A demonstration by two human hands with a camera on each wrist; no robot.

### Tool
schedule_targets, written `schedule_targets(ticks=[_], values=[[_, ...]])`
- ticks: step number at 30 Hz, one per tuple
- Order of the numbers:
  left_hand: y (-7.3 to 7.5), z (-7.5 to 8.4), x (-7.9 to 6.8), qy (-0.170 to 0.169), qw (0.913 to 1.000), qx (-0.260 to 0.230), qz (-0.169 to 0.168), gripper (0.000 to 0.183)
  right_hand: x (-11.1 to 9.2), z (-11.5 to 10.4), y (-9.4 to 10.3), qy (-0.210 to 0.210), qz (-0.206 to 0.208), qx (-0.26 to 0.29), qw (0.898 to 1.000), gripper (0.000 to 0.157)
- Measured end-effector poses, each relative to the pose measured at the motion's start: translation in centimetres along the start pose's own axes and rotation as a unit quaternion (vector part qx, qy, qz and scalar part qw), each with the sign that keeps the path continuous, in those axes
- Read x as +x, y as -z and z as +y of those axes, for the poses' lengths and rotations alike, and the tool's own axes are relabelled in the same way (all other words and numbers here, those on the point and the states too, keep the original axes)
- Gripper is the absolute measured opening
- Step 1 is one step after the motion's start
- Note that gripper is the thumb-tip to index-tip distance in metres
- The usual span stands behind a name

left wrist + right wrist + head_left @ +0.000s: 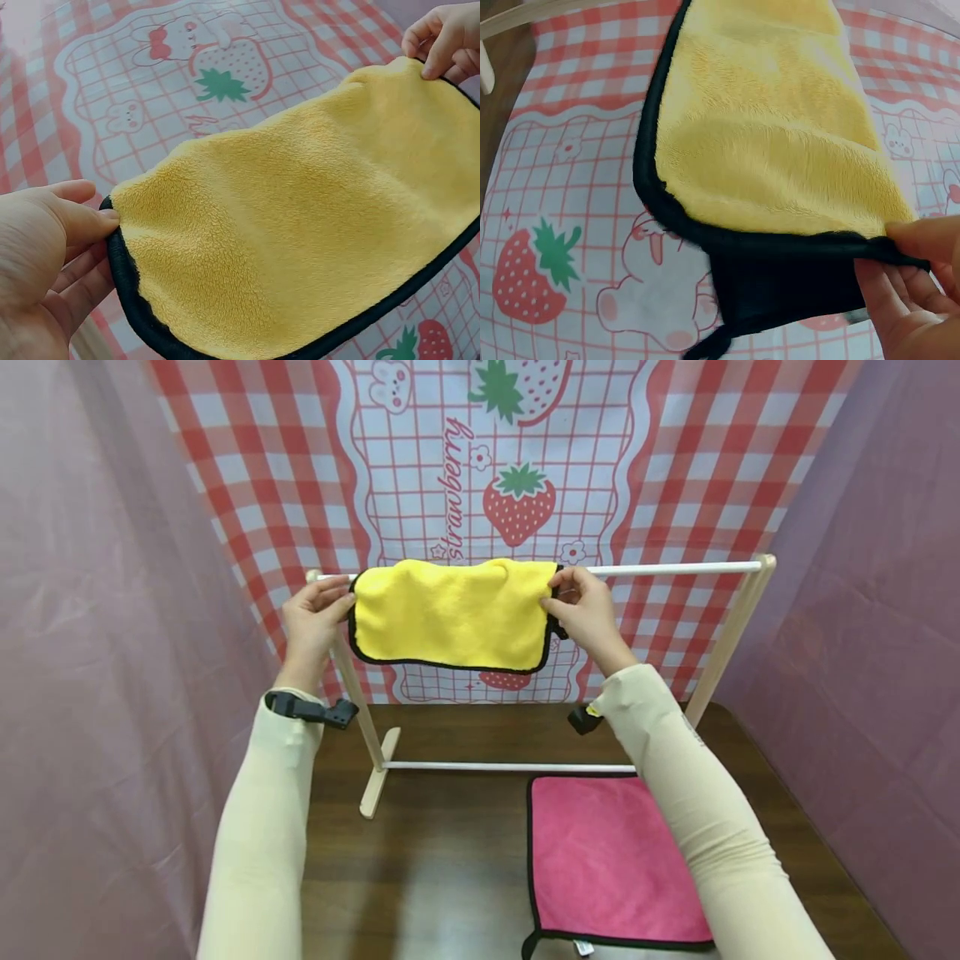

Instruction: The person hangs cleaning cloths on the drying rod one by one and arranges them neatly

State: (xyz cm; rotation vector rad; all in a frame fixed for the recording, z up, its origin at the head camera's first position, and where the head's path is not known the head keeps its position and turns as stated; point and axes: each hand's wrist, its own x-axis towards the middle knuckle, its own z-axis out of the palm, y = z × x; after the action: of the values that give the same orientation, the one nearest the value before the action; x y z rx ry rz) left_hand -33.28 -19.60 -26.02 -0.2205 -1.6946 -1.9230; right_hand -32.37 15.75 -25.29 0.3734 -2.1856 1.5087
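A yellow towel [453, 614] with black edging hangs folded over the white top bar [675, 568] of a wooden rack. My left hand [311, 622] pinches its left edge between thumb and fingers, near the bar. At the opposite edge my right hand [588, 614] pinches the cloth the same way. In the right wrist view a dark back layer [784, 289] with a small loop shows below the yellow front. The left wrist view shows the towel [285, 217] stretched between both hands, its upper edge a little wavy.
A pink towel [611, 860] with black edging lies flat on the brown wooden surface [420, 877], partly behind my right sleeve. The rack's lower white rod [502, 767] runs behind it. A strawberry-print checked cloth [517, 510] hangs at the back, with pinkish curtains [112, 652] on both sides.
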Motion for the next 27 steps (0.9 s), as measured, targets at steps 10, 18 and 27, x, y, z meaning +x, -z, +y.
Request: schedule_targets(ticks=[10,18,27], values=[[2.4,0.1,0.3,0.003,0.9956,-0.074,0.058,0.024,1.2,-1.6,-0.5,-0.029,0.033,0.022,0.999,0.025],[4.4,-0.3,0.0,0.025,0.9887,-0.114,0.094,0.023,1.6,-2.1,-1.3,-0.019,0.029,-0.015,0.999,0.027],[4.9,-1.1,-0.2,0.044,0.9917,-0.075,0.095,0.022,0.9,-1.5,-2.2,0.003,0.035,-0.022,0.999,0.024]])
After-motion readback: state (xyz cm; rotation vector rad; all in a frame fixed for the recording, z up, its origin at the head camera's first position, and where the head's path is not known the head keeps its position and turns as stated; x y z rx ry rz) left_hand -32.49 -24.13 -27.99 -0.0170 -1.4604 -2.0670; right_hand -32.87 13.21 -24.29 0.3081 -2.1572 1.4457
